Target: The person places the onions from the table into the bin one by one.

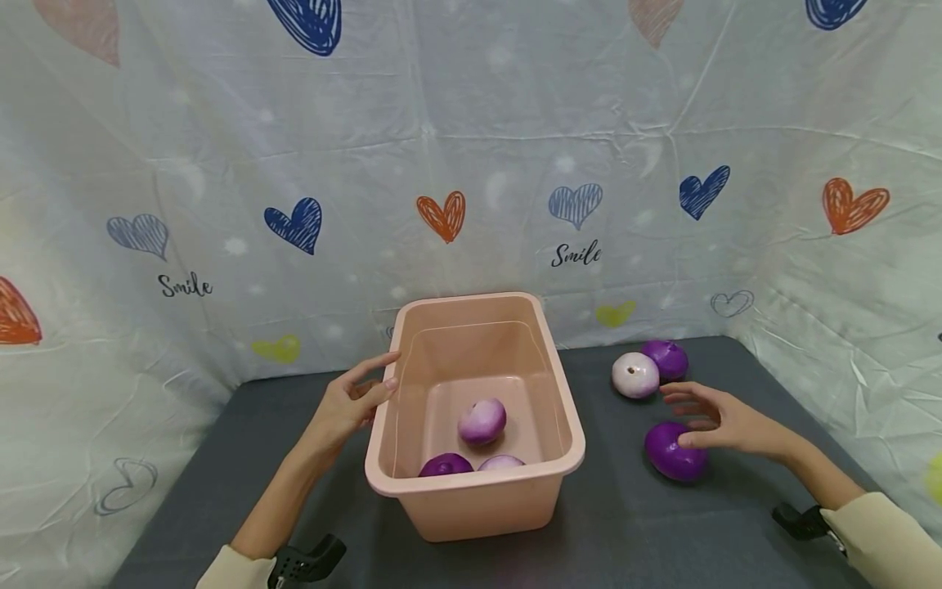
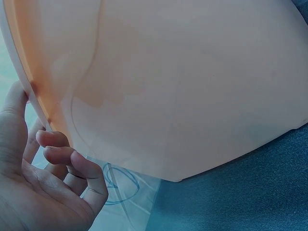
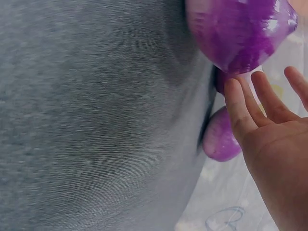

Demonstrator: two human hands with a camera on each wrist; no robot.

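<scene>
Head looks down; nearer wrist views seemingly share its tabletop (image 1: 625,523).

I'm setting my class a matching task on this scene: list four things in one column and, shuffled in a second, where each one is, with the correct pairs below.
1. Left hand
2. Right hand
3. White onion
4. Backdrop

A. At the front purple onion outside the bin
B. Behind the table
C. Touching the bin
D. On the table, beside the back purple onion

Pairs: 1-C, 2-A, 3-D, 4-B
</scene>
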